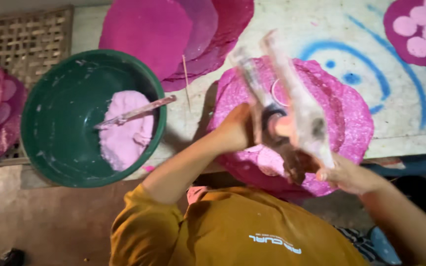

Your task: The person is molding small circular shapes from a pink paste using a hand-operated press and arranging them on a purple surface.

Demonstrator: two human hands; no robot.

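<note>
My left hand (232, 129) and my right hand (343, 173) are both closed on the handles of a long press tool (292, 106) crusted with white paste, which I hold tilted above the pink round sheet (343, 111) near the front edge of the table (405, 34). The tool is blurred, so I cannot tell what its round mouth contains. I think it is best to squeeze evenly and keep the mouth over the sheet. The green bowl (57, 120) with pink dough (124, 130) and a stick (139, 112) stands at the left.
</note>
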